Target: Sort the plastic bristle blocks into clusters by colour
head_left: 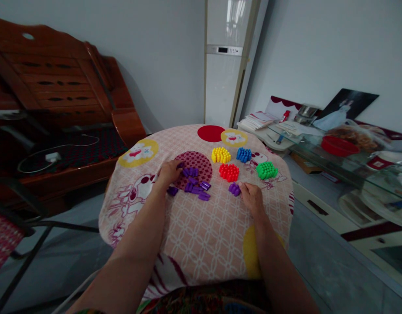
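Note:
My left hand [170,172] is at the left of the loose purple plastic pieces [195,190], its fingers closed on a purple piece [180,165] at the fingertips. Several of the loose pieces lie on their sides on the dark red dotted circle of the cloth, and one purple piece [172,191] lies by my left wrist. My right hand [252,196] has its fingers curled together against the right edge of a small purple cluster [234,189] of upright pieces. Whatever its fingertips hold is hidden. Beyond stand tight groups of red pieces [229,172], yellow pieces [221,155], blue pieces [243,155] and green pieces [267,170].
A patterned cloth [201,244] covers the round table. To the right, a glass-topped cabinet [318,150] carries papers, a red bowl [340,145] and bags. A wooden bench [57,83] with a white charger stands at the left, and a tall white appliance [222,83] behind.

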`<action>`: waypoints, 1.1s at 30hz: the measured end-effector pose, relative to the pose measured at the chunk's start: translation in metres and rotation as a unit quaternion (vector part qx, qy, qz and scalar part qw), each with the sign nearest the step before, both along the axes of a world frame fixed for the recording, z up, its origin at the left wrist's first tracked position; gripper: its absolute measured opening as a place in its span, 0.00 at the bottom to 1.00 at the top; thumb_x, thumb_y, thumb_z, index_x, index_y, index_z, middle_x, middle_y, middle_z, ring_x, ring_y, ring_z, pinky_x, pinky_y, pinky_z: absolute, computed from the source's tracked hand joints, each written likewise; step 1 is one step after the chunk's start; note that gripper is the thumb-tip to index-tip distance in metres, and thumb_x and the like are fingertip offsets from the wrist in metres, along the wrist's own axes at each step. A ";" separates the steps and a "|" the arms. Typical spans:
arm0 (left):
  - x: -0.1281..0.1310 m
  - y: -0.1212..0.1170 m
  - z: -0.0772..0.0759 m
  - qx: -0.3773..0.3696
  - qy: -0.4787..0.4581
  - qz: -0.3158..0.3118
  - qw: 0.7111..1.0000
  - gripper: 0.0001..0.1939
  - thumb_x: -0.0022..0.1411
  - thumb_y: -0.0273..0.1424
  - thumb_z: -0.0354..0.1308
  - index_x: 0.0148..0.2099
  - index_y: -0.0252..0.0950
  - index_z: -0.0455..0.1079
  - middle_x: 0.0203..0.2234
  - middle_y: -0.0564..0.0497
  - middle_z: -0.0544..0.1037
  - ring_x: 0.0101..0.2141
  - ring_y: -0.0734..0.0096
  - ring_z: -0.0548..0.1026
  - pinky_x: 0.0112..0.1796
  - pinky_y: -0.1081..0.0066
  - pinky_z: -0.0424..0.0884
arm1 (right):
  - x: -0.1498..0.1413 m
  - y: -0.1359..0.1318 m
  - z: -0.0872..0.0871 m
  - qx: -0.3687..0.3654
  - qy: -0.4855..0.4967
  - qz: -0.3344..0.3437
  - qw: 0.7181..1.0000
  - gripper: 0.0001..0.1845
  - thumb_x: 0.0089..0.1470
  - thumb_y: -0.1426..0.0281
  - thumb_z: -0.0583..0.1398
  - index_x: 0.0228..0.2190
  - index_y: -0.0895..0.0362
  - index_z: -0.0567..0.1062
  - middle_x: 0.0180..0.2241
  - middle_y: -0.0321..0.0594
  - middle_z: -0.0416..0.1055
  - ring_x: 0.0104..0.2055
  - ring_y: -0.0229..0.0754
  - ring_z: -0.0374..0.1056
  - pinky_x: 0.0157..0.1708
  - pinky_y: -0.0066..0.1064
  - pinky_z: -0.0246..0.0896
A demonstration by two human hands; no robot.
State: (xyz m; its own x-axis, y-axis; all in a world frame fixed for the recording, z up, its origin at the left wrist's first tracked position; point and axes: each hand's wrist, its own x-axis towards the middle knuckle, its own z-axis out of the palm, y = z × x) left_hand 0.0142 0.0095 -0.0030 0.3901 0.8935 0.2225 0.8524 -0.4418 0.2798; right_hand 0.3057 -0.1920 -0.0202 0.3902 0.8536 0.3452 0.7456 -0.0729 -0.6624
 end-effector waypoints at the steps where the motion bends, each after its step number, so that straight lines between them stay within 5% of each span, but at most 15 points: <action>1: 0.003 -0.004 0.001 -0.001 0.002 -0.011 1.000 0.21 0.60 0.28 0.54 0.56 0.37 0.73 0.52 0.44 0.78 0.52 0.55 0.75 0.56 0.60 0.67 | 0.000 0.000 0.000 -0.001 -0.001 -0.001 1.000 0.25 0.59 0.54 0.49 0.17 0.55 0.66 0.16 0.37 0.64 0.21 0.37 0.58 0.27 0.30 0.48; 9: 0.021 -0.023 0.010 -0.076 -0.130 -0.091 0.984 0.09 0.55 0.28 0.56 0.35 0.36 0.78 0.32 0.49 0.82 0.35 0.64 0.77 0.42 0.66 0.72 | 0.000 0.000 0.002 -0.001 -0.003 -0.004 1.000 0.25 0.59 0.55 0.50 0.16 0.54 0.65 0.16 0.37 0.63 0.21 0.37 0.57 0.26 0.30 0.47; 13: 0.029 -0.028 0.014 -0.115 -0.299 -0.085 0.944 0.11 0.51 0.30 0.60 0.39 0.34 0.75 0.31 0.50 0.80 0.32 0.66 0.77 0.37 0.67 0.73 | 0.000 0.001 0.000 0.008 -0.010 -0.004 1.000 0.24 0.59 0.56 0.50 0.16 0.54 0.65 0.16 0.36 0.63 0.21 0.37 0.56 0.26 0.30 0.46; 16: 0.043 -0.039 0.017 -0.144 -0.374 -0.136 0.906 0.18 0.52 0.31 0.61 0.46 0.33 0.74 0.35 0.48 0.81 0.35 0.66 0.78 0.38 0.67 0.74 | 0.000 0.001 0.000 0.005 -0.009 -0.004 1.000 0.24 0.59 0.56 0.51 0.16 0.54 0.64 0.15 0.36 0.62 0.21 0.37 0.57 0.26 0.31 0.46; 22: 0.085 -0.079 0.017 -0.215 -0.376 -0.260 0.863 0.13 0.55 0.28 0.57 0.44 0.33 0.73 0.30 0.51 0.78 0.29 0.73 0.76 0.31 0.73 0.72 | 0.000 0.001 0.000 -0.010 0.007 0.001 1.000 0.24 0.60 0.55 0.50 0.17 0.54 0.63 0.16 0.36 0.63 0.21 0.37 0.58 0.26 0.30 0.48; 27: 0.109 -0.108 0.013 -0.193 -0.318 -0.289 0.882 0.08 0.54 0.25 0.58 0.39 0.34 0.73 0.30 0.51 0.79 0.31 0.72 0.76 0.34 0.74 0.72 | 0.000 0.000 0.001 -0.004 -0.001 0.003 1.000 0.23 0.60 0.56 0.50 0.17 0.54 0.62 0.16 0.36 0.63 0.21 0.36 0.57 0.27 0.30 0.48; 33: 0.117 -0.114 0.002 -0.155 -0.292 -0.299 0.895 0.09 0.53 0.23 0.61 0.38 0.34 0.76 0.34 0.49 0.80 0.34 0.71 0.77 0.38 0.73 0.72 | 0.000 0.000 0.000 0.000 -0.005 0.003 1.000 0.23 0.61 0.57 0.51 0.17 0.54 0.63 0.17 0.36 0.63 0.22 0.36 0.57 0.27 0.30 0.47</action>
